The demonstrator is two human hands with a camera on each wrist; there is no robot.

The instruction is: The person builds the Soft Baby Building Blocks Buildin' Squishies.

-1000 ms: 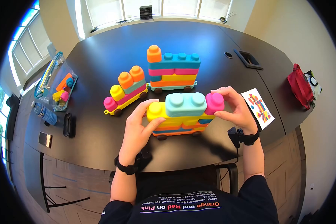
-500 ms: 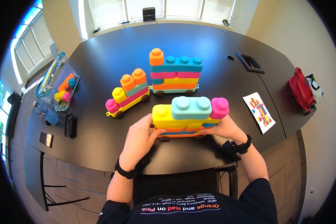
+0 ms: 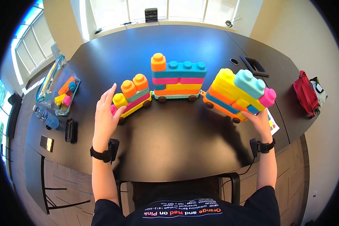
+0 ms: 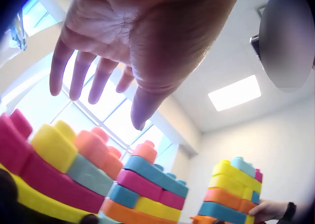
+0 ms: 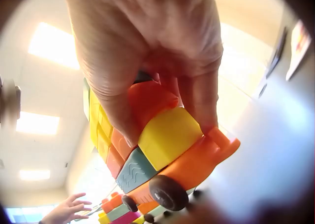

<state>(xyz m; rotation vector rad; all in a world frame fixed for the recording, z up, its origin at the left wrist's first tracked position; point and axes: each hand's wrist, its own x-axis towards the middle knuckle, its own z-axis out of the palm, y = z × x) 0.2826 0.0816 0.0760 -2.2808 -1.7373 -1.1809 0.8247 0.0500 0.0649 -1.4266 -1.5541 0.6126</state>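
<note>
My right hand (image 3: pixel 260 122) grips the low right end of a tall block wagon (image 3: pixel 226 94), thumb on its near side and fingers behind. That wagon has yellow, orange and blue layers under a light-blue block and a pink one. Its left end meets the right end of the middle wagon (image 3: pixel 179 81), which is stacked teal, pink, yellow and orange. My left hand (image 3: pixel 106 116) is held with fingers spread beside the small yellow wagon (image 3: pixel 135 103), holding nothing. In the left wrist view its palm hangs above the row of wagons.
A clear zip bag (image 3: pixel 58 90) with loose blocks stands at the left, near a water bottle (image 3: pixel 45 116), a black case (image 3: pixel 69 130) and a phone (image 3: pixel 46 143). A printed card (image 3: pixel 273 122) lies partly behind my right hand. A red bag (image 3: pixel 305 94) sits far right.
The tall wagon has moved right and turned at an angle, its left end now at the middle wagon. My left hand has let go and shifted left; the right hand has gone right with the wagon.
</note>
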